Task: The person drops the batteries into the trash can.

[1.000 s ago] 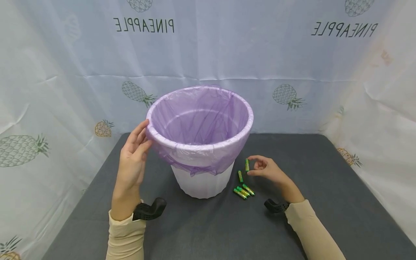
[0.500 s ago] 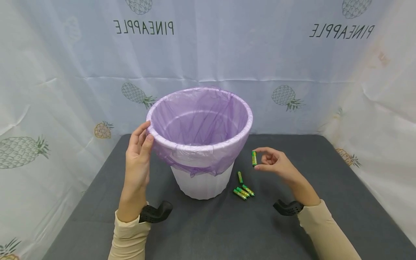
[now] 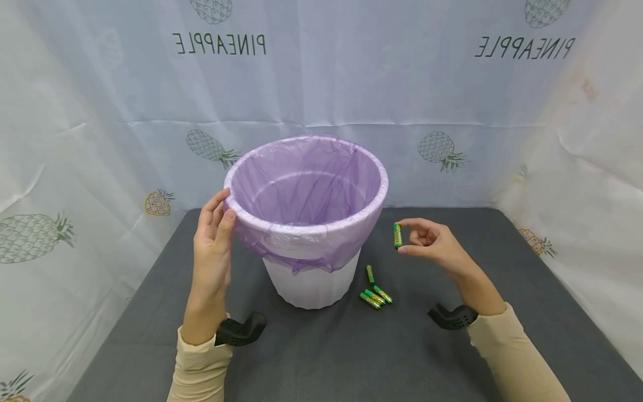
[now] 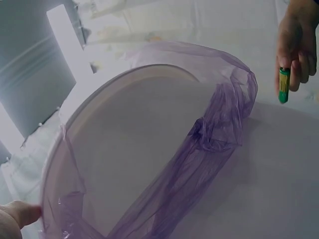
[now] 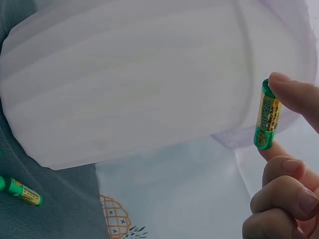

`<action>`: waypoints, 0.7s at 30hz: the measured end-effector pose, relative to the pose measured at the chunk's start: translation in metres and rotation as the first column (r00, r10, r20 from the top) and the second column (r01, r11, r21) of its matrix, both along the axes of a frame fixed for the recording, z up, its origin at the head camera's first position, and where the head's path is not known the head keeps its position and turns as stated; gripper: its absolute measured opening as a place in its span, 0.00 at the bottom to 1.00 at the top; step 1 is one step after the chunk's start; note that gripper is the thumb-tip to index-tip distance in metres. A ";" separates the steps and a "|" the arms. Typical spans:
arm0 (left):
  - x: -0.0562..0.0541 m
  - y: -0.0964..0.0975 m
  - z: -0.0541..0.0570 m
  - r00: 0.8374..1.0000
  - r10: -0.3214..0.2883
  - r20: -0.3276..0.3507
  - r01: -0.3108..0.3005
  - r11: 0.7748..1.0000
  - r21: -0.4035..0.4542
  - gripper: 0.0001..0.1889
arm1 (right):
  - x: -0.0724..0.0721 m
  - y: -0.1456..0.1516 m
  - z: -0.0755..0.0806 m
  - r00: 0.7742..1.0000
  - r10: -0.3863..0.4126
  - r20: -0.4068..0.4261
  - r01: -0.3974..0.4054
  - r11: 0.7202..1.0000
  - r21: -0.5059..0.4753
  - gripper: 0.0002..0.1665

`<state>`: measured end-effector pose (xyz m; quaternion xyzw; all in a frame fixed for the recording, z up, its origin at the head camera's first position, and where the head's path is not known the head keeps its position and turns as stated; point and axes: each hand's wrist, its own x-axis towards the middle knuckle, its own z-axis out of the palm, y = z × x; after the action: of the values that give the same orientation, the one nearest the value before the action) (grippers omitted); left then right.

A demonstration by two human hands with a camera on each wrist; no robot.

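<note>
Batteries: five. One green-and-yellow cylindrical battery is pinched end to end by the right hand, thumb and finger, in the air beside one round white bin. Four matching batteries lie on the dark grey tabletop. One translucent purple plastic liner covers the rim; the left hand touches there, fingers loosely extended.

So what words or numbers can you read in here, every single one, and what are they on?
"PINEAPPLE", backwards, on the curtain, left side.
"PINEAPPLE", backwards again, on the curtain, right side.
The battery in the right hand: printed, too blurred to read surely.
The batteries on the table: print too small.
</note>
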<state>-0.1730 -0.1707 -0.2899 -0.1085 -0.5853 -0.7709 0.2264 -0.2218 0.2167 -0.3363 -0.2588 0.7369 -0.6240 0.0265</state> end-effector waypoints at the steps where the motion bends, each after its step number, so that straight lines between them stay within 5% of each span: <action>1: 0.000 0.000 0.000 1.000 -0.002 0.000 0.002 1.000 0.003 0.19 | 0.000 0.000 0.001 1.000 -0.003 -0.001 0.003 1.000 -0.002 0.27; 21: 0.002 -0.001 0.002 0.998 -0.060 0.024 0.060 0.998 0.023 0.19 | 0.007 0.003 0.027 0.999 0.008 -0.050 -0.009 0.999 -0.036 0.28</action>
<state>-0.1709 -0.1720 -0.2882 -0.1139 -0.5760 -0.7851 0.1972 -0.2146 0.2201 -0.3089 -0.2779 0.7248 -0.6304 0.0062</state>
